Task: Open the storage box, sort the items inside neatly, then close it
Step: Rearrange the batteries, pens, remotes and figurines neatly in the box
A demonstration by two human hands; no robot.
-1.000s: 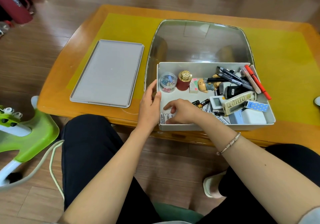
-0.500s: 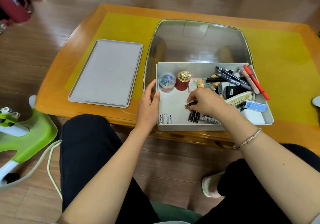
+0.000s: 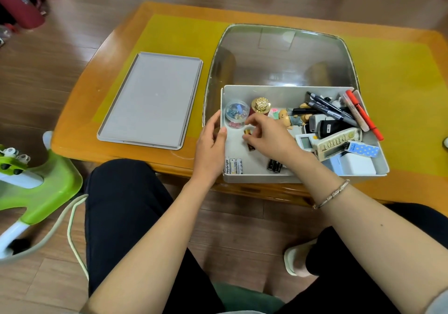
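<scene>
— Half a second ago the right hand point(image 3: 269, 136) was near the middle of the storage box point(image 3: 303, 176); now it has moved to the left part, and a small dark battery point(image 3: 247, 132) with a gold end is pinched at its fingertips.

— And the left hand point(image 3: 211, 144)?

— It is where it was, gripping the left wall of the box, thumb inside and fingers outside. The box stands at the near edge of the table point(image 3: 80, 110).

— How far is the task, do you think?

— The lid point(image 3: 150, 100) is off and lies flat on the table, left of the box, so opening is done. Sorting is only begun, I judge. White batteries point(image 3: 234, 166) lie in a row in the near-left corner, two black ones point(image 3: 274, 165) beside them, and a clip jar point(image 3: 236, 114) stands at the back left.

— And the right side?

— Pens point(image 3: 329, 110), red markers point(image 3: 361, 114) and remotes point(image 3: 339, 140) are piled together. These need arranging, and then the lid must go back on.
</scene>
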